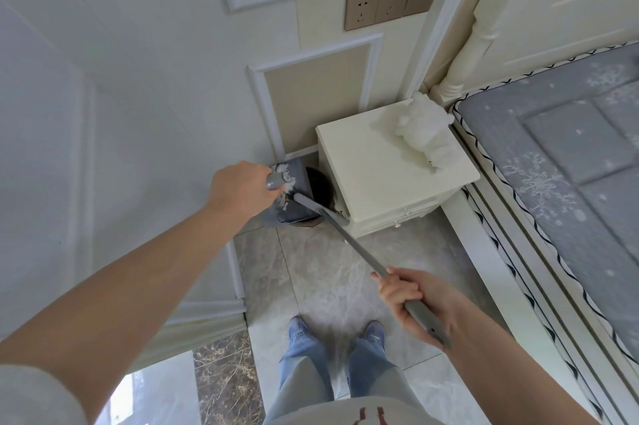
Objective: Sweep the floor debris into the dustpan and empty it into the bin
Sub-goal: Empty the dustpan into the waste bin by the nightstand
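The left hand (242, 191) is curled tight round the short grey handle of the dustpan (294, 196). The dustpan is tipped over the dark round bin (320, 187), and white bits of debris (285, 182) sit on it near the hand. The right hand (411, 300) is wrapped round the long grey broom handle (349, 244), which slants up to the dustpan and touches it. The bin stands on the floor in the corner, just beside a cream bedside table (390, 172). A white fluffy toy (427, 130) lies on that table. A bed with a grey snowflake mattress (560, 161) is on the right. Two feet in blue shoes (301, 329) stand on the tiled floor (311, 269).
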`<act>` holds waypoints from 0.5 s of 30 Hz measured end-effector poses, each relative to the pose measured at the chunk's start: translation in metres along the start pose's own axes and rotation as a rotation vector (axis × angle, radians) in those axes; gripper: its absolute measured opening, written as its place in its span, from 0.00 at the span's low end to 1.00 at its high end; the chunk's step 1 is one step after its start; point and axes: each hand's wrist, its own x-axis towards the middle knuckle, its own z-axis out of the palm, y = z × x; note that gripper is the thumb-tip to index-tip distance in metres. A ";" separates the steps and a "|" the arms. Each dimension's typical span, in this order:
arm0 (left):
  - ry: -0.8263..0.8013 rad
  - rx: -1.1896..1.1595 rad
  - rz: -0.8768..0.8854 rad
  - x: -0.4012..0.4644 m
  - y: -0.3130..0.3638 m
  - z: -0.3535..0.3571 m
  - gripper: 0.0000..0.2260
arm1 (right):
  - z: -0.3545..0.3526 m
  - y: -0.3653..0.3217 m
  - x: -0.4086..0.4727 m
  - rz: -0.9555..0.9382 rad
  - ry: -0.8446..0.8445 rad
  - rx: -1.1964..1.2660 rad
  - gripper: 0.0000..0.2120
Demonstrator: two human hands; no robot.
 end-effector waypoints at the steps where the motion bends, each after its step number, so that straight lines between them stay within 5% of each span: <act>1: -0.003 0.014 0.012 0.000 -0.001 -0.001 0.18 | -0.003 0.002 0.002 0.009 0.016 -0.043 0.21; 4: 0.012 0.079 0.064 0.001 -0.001 -0.004 0.17 | -0.009 0.009 0.003 0.051 0.044 -0.202 0.05; 15: 0.017 0.227 0.200 0.018 -0.003 -0.016 0.16 | -0.027 0.026 0.007 -0.248 0.320 -1.160 0.09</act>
